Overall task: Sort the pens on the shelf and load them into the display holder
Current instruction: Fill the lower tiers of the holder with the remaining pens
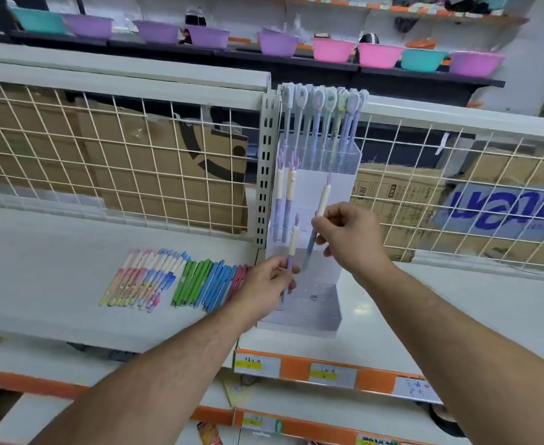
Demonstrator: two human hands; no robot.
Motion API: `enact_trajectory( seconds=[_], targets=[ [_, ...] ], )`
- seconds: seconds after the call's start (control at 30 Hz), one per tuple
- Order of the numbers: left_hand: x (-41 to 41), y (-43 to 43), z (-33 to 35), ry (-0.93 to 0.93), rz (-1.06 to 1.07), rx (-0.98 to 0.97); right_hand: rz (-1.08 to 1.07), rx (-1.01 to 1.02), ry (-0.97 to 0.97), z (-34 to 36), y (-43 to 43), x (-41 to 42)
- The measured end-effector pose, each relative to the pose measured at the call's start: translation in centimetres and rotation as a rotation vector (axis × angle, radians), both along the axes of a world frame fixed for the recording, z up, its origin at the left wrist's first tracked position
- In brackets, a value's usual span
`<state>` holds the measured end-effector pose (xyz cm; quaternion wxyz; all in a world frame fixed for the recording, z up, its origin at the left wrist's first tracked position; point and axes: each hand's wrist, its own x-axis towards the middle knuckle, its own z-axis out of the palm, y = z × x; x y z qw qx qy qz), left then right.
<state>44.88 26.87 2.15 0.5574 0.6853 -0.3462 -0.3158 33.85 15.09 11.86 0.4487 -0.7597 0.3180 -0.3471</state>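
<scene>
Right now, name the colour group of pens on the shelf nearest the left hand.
The pink pens, at the row's right end beside the left hand; the blue pens, green pens and pastel pens lie farther left.

**What the View Withheld**

The left hand (264,284) covered the lower barrel of the purple pen (293,242) it pinched, and most of the pink pens (240,277) at the row's right end. Fingers of the right hand (347,236) hid the middle of the second purple pen (321,200). Designs on the tall pens' caps (323,99) were too small to make out, as was the writing on the price labels (323,374). Lettering on the blue box (505,210) ran off the right edge, and both forearms were cut by the bottom edge.
</scene>
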Motion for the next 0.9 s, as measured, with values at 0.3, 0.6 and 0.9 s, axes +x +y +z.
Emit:
enact_trajectory(
  seconds=[0.3, 0.6, 0.9],
  targets=[
    [0.3, 0.2, -0.9, -0.016, 0.011, 0.017, -0.077, -0.066, -0.041, 3.6, -3.5, 4.4],
    [0.7, 0.0, -1.7, -0.019, 0.001, 0.013, -0.071, -0.129, 0.008, 3.1, -4.3, 6.8],
    [0.9, 0.0, -2.0, -0.036, -0.016, 0.016, -0.006, -0.168, 0.186, 1.7, -4.3, 7.0]
  ],
)
